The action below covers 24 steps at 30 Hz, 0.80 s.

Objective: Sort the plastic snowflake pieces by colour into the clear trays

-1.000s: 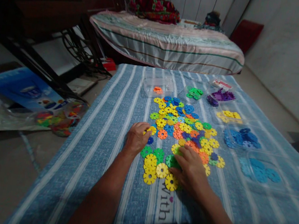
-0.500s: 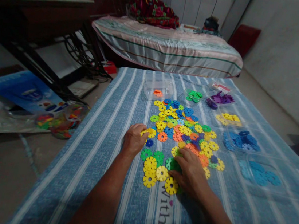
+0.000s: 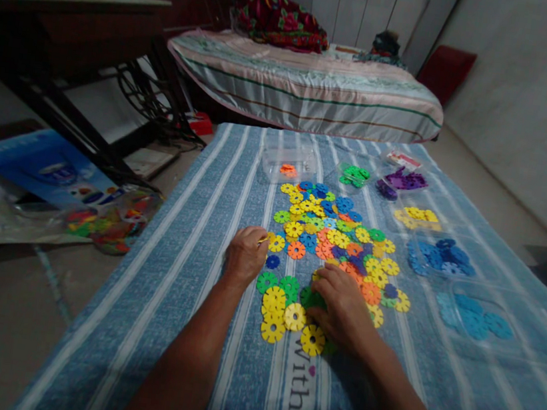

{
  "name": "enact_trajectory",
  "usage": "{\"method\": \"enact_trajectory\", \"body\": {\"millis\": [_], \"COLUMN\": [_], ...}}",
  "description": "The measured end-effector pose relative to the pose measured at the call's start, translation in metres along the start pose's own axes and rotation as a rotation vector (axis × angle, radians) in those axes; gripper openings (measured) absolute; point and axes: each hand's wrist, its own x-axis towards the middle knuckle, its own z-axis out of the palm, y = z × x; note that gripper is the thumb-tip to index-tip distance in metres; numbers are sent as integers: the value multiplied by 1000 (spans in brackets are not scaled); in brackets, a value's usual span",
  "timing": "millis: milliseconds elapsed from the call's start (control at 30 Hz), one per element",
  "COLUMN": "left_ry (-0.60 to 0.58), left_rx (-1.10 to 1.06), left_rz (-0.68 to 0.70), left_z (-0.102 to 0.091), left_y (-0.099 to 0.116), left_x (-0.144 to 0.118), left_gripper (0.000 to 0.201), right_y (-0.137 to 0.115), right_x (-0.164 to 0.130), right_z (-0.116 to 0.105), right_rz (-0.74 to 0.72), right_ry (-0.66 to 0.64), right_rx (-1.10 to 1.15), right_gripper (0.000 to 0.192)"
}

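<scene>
My left hand is closed at the left edge of a pile of notched plastic discs. A thin yellow edge of a disc shows between its thumb and fingers. Beside it lie a yellow disc and a small dark blue disc. My right hand rests low over the pile, thumb and fingers apart, partly covering green discs. Below its thumb are a yellow disc and a pale yellow one. Orange discs show at its right.
Clear containers hold orange, green, purple, yellow, dark blue and light blue pieces. A striped blue cloth covers the table. A bed stands beyond; a sewing-machine table is at left.
My right hand has slid slightly left over the discs. The yellow disc in my left hand has turned more edge-on, while that hand stays in place.
</scene>
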Motion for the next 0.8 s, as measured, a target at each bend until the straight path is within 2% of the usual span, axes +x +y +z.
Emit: {"method": "enact_trajectory", "body": {"millis": [167,467,633,800], "left_ry": [9,-2,12,9], "left_rx": [4,15,18,7], "left_rz": [4,-2,1,-5], "left_z": [0,0,2,3], "left_y": [-1,-1,-3,-4], "left_x": [0,-1,-1,-1], "left_gripper": [12,15,15,14], "right_y": [1,5,8,1], "right_x": [7,7,9,8], "right_z": [-1,0,-4,-6], "right_rz": [-16,-43,-58,14], "right_ry": [-38,-7,-74,-29], "right_rx": [14,25,-18,-76], "right_gripper": [32,30,31,32]}}
